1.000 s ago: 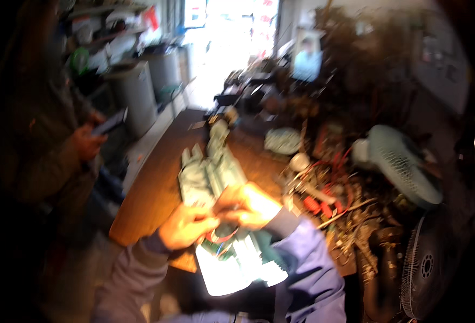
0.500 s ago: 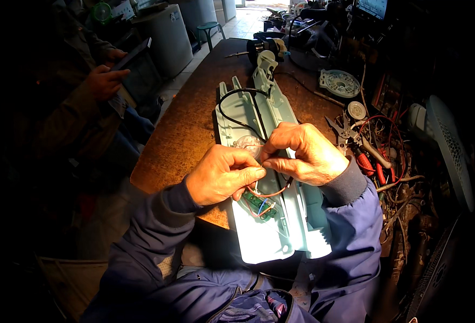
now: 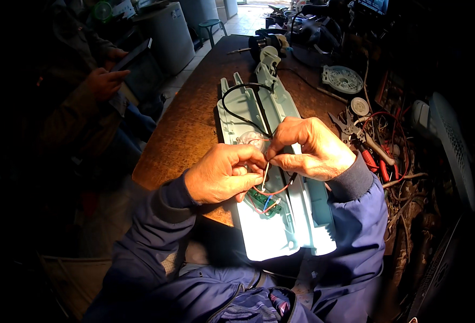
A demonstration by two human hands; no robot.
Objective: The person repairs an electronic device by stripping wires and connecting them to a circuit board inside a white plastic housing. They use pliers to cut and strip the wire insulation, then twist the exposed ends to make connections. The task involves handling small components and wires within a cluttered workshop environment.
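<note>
A long pale-green plastic housing lies lengthwise on the wooden table in front of me. Over its middle my left hand and my right hand meet, both closed in a pinch on thin wires. The fingers partly hide where the wires join. Below them a small green circuit board with blue and reddish leads sits inside the housing. A round pale part shows just beyond my left fingers. A black cable loops across the far half of the housing.
Right of the housing lie pliers, red-handled tools, a round pale perforated cover and tangled wires. A motor with a shaft stands at the far end. On the left, another person's hands hold a tablet.
My right fingertips have drawn in closer to my left ones, and a pale wire now shows below the pinch. The whole view has shifted slightly; the housing appears a little further right.
</note>
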